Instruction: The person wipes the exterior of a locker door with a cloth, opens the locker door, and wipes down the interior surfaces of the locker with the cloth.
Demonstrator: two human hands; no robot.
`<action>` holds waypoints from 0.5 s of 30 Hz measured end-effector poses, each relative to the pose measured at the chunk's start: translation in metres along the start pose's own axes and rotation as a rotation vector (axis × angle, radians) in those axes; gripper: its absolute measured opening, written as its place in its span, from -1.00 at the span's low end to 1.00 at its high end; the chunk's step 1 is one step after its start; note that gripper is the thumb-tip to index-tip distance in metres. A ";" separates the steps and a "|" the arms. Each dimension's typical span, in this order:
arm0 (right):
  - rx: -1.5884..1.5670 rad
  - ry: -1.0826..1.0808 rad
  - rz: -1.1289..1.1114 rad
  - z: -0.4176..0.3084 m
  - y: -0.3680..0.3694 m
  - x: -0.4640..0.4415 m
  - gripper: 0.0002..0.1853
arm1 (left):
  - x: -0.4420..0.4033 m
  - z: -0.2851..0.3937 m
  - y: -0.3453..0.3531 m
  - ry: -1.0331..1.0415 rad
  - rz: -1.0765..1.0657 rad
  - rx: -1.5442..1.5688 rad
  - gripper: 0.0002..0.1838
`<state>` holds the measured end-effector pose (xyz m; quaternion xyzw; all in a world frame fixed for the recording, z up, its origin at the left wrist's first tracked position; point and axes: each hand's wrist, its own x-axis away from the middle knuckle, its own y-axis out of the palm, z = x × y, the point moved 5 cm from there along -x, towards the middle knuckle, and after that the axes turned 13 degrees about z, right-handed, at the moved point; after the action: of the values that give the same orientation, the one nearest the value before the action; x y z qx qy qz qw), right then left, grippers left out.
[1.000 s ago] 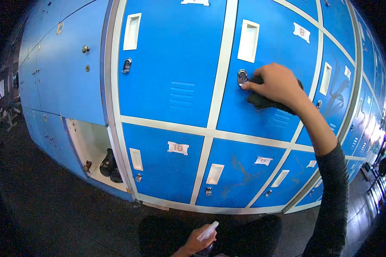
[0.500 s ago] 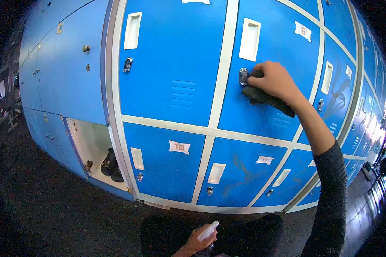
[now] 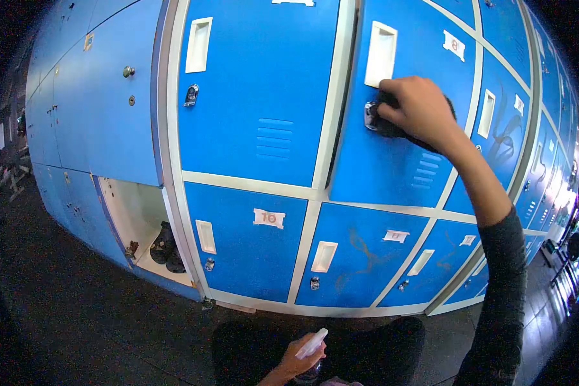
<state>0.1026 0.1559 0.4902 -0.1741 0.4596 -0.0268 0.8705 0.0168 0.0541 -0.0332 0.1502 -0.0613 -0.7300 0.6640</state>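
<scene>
My right hand (image 3: 421, 112) is closed on a dark cloth (image 3: 445, 106) beside the metal lock (image 3: 370, 116) of the blue locker door (image 3: 379, 167) marked 8. That door stands slightly ajar, with a dark gap along its left edge. Low in the view, my left hand (image 3: 296, 359) is wrapped round a spray bottle with a white head (image 3: 312, 344); most of the bottle is hidden by the hand and the dark.
Locker doors marked 10 (image 3: 251, 257) and 11 (image 3: 367, 264) are shut below. At the left, an open compartment (image 3: 132, 212) holds dark shoes (image 3: 165, 248). Smudges mark a door (image 3: 505, 138) on the right. Dark floor (image 3: 109, 321) lies below.
The door marked 8 has swung slightly outward from its frame. My right hand has shifted a little with the cloth, now bunched closer beside the lock. My left hand has hardly moved.
</scene>
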 end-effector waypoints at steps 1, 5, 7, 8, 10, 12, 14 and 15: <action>-0.032 0.001 -0.009 0.000 -0.011 0.004 -0.75 | -0.001 -0.001 -0.001 -0.009 -0.003 -0.007 -0.69; -0.222 0.087 0.116 0.003 -0.076 0.041 -0.83 | -0.002 -0.002 -0.001 0.053 0.002 -0.052 -0.69; -0.226 0.200 0.106 0.018 -0.109 0.070 -0.86 | -0.001 -0.001 -0.001 0.061 0.002 -0.013 -0.68; -0.244 0.269 0.089 0.037 -0.119 0.092 -0.86 | 0.000 0.000 -0.001 0.063 0.002 0.005 -0.68; -0.209 0.468 0.059 0.065 -0.140 0.127 -0.79 | -0.002 0.003 0.000 0.037 0.008 -0.098 -0.67; -0.239 0.578 0.182 0.097 -0.155 0.164 -0.75 | -0.002 0.004 0.001 0.039 0.005 -0.121 -0.67; -0.224 0.623 0.217 0.125 -0.167 0.194 -0.71 | -0.002 0.002 0.002 0.069 -0.007 -0.062 -0.67; -0.193 0.628 0.219 0.147 -0.169 0.212 -0.70 | -0.002 0.002 0.003 0.070 -0.010 -0.089 -0.67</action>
<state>0.3627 -0.0058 0.4543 -0.1885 0.7214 0.0578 0.6639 0.0188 0.0551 -0.0300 0.1463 -0.0048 -0.7295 0.6681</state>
